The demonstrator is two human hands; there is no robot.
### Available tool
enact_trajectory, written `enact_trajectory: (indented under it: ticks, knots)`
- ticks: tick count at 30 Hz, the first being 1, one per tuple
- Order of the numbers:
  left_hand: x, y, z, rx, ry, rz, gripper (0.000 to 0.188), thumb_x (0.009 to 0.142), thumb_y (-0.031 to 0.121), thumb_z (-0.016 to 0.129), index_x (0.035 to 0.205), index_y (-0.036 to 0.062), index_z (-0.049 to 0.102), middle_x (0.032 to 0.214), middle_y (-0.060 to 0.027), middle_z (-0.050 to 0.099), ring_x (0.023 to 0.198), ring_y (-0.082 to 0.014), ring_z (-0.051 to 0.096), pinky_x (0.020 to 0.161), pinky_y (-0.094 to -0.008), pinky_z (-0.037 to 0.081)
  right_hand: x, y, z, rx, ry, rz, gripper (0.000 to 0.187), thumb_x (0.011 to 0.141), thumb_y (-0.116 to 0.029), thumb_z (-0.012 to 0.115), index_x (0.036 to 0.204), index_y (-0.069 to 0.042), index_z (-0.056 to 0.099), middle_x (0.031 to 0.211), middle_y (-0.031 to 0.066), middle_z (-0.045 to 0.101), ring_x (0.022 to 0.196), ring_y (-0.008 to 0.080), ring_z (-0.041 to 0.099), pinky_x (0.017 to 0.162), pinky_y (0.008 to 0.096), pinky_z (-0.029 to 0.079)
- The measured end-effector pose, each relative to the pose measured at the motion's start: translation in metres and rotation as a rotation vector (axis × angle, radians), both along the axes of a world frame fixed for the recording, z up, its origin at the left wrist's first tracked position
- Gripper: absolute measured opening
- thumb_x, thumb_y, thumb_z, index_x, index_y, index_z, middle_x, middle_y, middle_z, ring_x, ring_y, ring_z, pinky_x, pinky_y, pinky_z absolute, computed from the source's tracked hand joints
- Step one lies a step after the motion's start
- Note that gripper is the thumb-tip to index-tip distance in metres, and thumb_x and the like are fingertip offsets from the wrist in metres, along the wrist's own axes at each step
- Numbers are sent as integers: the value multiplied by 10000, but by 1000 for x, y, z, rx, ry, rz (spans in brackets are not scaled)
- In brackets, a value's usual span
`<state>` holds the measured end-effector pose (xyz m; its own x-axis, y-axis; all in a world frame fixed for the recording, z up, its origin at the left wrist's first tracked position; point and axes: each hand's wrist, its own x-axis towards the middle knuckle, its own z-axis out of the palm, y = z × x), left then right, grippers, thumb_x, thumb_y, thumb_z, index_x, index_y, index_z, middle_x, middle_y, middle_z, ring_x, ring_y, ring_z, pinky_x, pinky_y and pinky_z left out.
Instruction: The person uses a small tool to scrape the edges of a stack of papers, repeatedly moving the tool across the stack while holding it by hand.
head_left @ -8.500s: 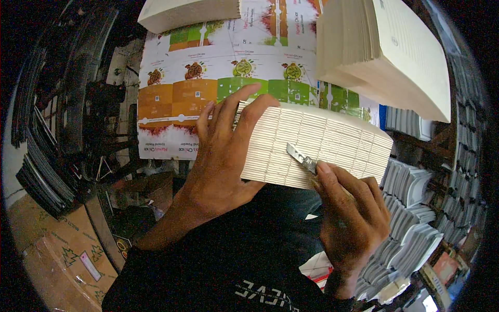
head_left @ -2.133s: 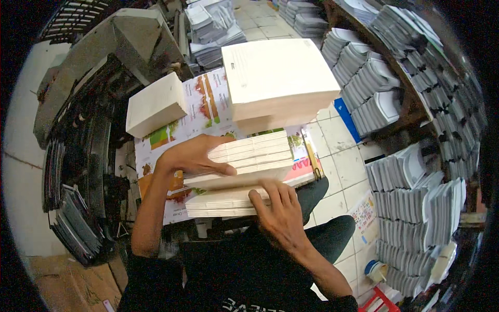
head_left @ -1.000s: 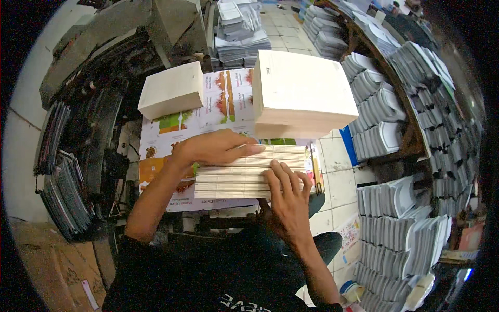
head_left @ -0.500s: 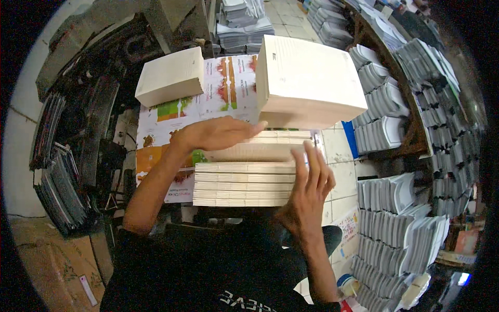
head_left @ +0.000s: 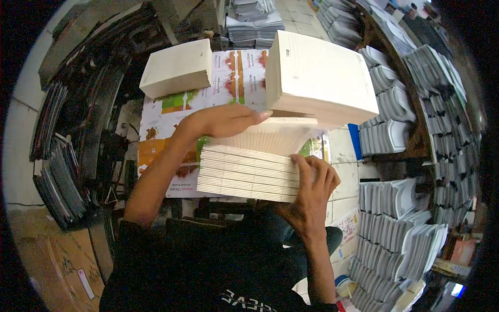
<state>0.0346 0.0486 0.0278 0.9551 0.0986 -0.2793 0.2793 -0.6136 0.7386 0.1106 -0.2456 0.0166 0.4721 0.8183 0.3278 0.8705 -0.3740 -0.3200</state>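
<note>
A near stack of sewn book blocks (head_left: 244,174) lies on the sheet-covered table, stitched spines facing me, its right end slanting lower. My right hand (head_left: 313,182) is closed around that end, thumb below and fingers over the upper corner. Behind it a second paper bundle (head_left: 265,136) leans with its leaves fanned a little. My left hand (head_left: 231,120) reaches over this bundle's left part, fingers stretched to the right and a fingertip near the tall cream paper stack (head_left: 327,78). Whether the left palm presses on the bundle is hidden.
A lower paper stack (head_left: 176,67) stands at the table's far left on printed sheets (head_left: 156,132). Rows of folded paper bundles (head_left: 390,229) fill the floor and shelving on the right. Dark machinery (head_left: 99,109) borders the left side, and a cardboard box (head_left: 67,265) is at lower left.
My right hand has closed on the near stack's right end, and that stack has turned from level to slanting. The bundle behind has tipped and fanned. The view has shifted slightly.
</note>
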Motion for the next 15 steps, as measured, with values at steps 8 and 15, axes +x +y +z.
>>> enact_trajectory:
  ticks: [8, 15]
  knots:
    - [-88, -56, 39, 376, -251, -46, 1070, 698, 505, 967, 1551, 54, 502, 1461, -258, 605, 1371, -413, 586, 1139, -456, 476, 1, -4, 0, 272, 249, -167, 1175, 561, -127, 1017, 1558, -47, 401, 1532, 220, 466, 1437, 444, 453, 1212, 533, 427]
    - [-143, -91, -46, -289, -422, 466, 1208, 671, 190, 1004, 1642, 2, 310, 1581, -226, 503, 1508, -346, 456, 1244, -479, 373, 58, -21, -39, 358, 862, 201, 1315, 614, -175, 923, 1698, 11, 201, 1639, 226, 449, 1467, 322, 506, 1223, 441, 401]
